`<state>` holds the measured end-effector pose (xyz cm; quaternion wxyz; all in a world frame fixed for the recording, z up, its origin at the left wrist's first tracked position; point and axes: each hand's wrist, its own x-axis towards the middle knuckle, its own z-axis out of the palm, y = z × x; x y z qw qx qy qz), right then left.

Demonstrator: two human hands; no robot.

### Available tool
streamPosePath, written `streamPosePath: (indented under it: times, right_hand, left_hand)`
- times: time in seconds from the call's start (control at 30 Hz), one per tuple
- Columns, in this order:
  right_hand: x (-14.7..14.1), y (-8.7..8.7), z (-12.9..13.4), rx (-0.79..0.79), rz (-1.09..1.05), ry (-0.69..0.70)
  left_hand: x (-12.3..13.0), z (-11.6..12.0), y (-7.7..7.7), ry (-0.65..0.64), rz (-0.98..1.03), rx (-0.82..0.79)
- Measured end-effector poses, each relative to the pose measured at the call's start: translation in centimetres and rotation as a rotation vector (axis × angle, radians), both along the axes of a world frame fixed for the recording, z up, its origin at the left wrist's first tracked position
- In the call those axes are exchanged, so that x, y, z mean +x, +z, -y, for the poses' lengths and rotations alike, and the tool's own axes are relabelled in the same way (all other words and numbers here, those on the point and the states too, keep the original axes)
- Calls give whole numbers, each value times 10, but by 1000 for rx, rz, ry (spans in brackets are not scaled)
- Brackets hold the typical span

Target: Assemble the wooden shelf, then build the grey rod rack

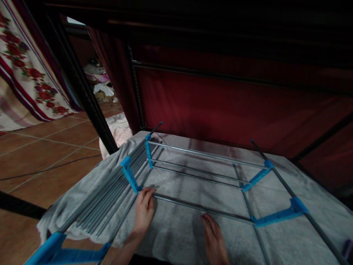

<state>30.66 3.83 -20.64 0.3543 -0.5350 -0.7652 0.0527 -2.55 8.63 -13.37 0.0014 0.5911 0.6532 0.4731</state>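
Note:
A rack frame of grey metal tubes and blue plastic brackets lies on a grey blanket (187, 239). My left hand (145, 208) is closed around the left end of a crosswise tube (193, 204), close to a blue bracket (129, 175). Below the tube's middle is my right hand (215, 235), its fingers loosely extended and holding nothing. That tube's far end meets another blue bracket (281, 215) on the right. Behind it, more crosswise tubes (204, 152) join the two sides. My left fingertips hide the joint in part.
Several loose grey tubes (110, 200) lie side by side on the left. Dark metal posts (79, 88) and a red curtain (220, 114) stand around the blanket. A cable (49, 169) crosses the tiled floor, near a floral cloth (30, 70).

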Motion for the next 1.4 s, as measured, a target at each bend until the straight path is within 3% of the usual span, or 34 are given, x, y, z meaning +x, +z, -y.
streamPosePath:
  times: [0.27,0.37,0.53,0.8,1.4]
  right_hand:
    - [-2,-3,-10,47,49,-26]
    - [-1,-1,-10,47,74,-29]
    - [0,3,-8,47,101,-48]
    - [2,11,-12,20,62,-80]
    - [4,16,-55,25,-12,-130]
  left_hand:
    - [-17,5,-2,211,-26,-79]
    - [-18,3,-3,229,57,-101]
    - [-30,-6,-1,391,192,-95]
    - [-41,-25,9,308,185,-261]
    - [-36,-54,17,284,191,-238]
